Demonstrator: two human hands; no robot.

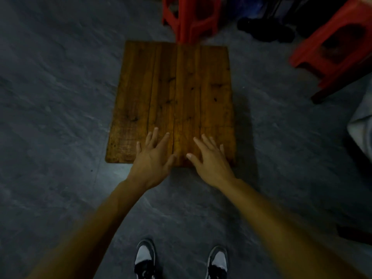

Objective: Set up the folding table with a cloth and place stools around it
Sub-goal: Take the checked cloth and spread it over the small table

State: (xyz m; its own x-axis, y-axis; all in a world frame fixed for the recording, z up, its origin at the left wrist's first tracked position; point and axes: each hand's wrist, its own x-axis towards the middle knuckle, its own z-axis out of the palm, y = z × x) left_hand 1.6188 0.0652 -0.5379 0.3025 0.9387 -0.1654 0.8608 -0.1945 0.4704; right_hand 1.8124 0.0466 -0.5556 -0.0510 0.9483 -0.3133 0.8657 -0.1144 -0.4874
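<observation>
Shoes (145, 256) stand on the grey floor (50, 117). Just ahead, the left hand (153, 155) and right hand (210, 158) lie open, fingers spread, at the near edge of the wooden tabletop (181, 87). Red stools (188, 19) stand at its far edge, with another stool (338, 45) to the right.

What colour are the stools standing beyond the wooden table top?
The stools are red. The head view, the only one here, shows it plainly.

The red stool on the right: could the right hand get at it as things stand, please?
Probably, with a step: the right hand is open over the wooden tabletop, holding nothing, and only bare floor separates it from the red stool.
</observation>
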